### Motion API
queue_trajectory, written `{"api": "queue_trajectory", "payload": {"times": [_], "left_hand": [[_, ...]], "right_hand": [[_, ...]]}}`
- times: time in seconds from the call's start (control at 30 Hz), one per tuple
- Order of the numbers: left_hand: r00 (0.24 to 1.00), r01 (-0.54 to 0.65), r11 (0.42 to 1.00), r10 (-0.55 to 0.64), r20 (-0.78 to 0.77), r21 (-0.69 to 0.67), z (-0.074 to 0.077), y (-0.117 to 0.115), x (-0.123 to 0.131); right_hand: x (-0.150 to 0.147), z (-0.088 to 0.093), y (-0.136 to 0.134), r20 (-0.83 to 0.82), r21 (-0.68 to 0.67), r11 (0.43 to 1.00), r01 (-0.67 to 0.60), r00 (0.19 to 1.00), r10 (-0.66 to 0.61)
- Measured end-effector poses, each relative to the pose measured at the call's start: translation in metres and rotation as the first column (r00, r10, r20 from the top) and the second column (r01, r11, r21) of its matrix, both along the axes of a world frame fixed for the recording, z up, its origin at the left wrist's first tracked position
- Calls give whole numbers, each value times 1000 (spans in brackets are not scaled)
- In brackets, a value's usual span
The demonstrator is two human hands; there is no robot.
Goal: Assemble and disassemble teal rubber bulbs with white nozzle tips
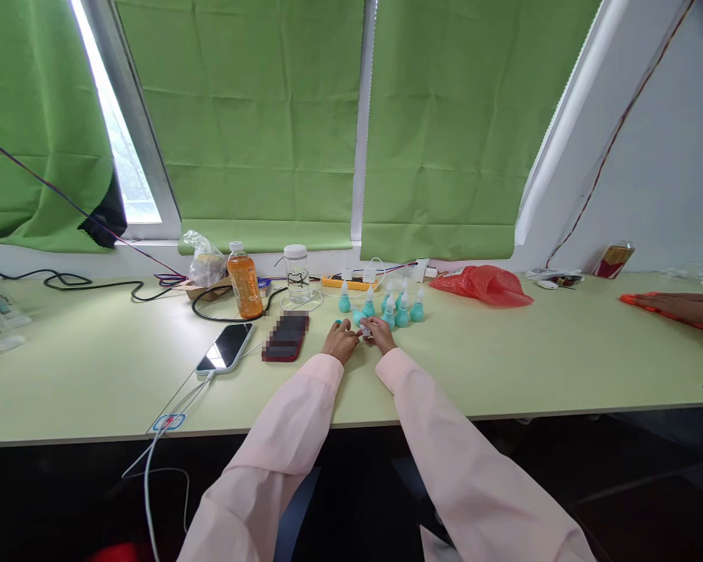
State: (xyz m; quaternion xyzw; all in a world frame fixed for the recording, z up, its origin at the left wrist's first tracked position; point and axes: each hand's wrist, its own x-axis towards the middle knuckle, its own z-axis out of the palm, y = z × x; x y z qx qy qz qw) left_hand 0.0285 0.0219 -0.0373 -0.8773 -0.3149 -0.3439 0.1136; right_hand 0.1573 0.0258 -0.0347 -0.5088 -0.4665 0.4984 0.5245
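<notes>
My right hand (380, 335) is closed, its fingertips pinching a small whitish clear piece (365, 331) whose kind I cannot make out. Close beside it, my left hand (340, 342) rests low over the table with bent fingers; what they hold, if anything, is hidden. A bit of teal (338, 321) shows at its fingertips. Just beyond both hands stand several teal squeeze bulbs (402, 315) with clear pointed tips. One teal bulb (358, 317) sits nearest my fingers, partly hidden by the right hand.
On the left are a white phone (226, 348), a dark red-edged phone (286, 337), an orange drink bottle (245, 282) and a clear jar (297, 275). Behind the bulbs lies a yellow power strip (348, 282). A red plastic bag (483, 286) lies right; another person's hand (683, 309) rests far right.
</notes>
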Motion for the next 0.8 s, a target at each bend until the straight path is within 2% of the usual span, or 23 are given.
{"api": "queue_trajectory", "payload": {"times": [0.23,0.33,0.5,0.8], "left_hand": [[973,-138,990,133,187,15,10,1,-9],[960,-162,987,155,234,13,12,1,-11],[957,-157,988,151,247,5,12,0,-11],[977,-109,994,111,180,-22,8,3,-8]], "right_hand": [[1,-1,2,39,44,996,74,996,-76],[1,-1,2,47,63,994,91,994,-94],[0,-2,1,63,80,994,80,994,-85],[0,-1,0,87,66,997,30,996,-35]]}}
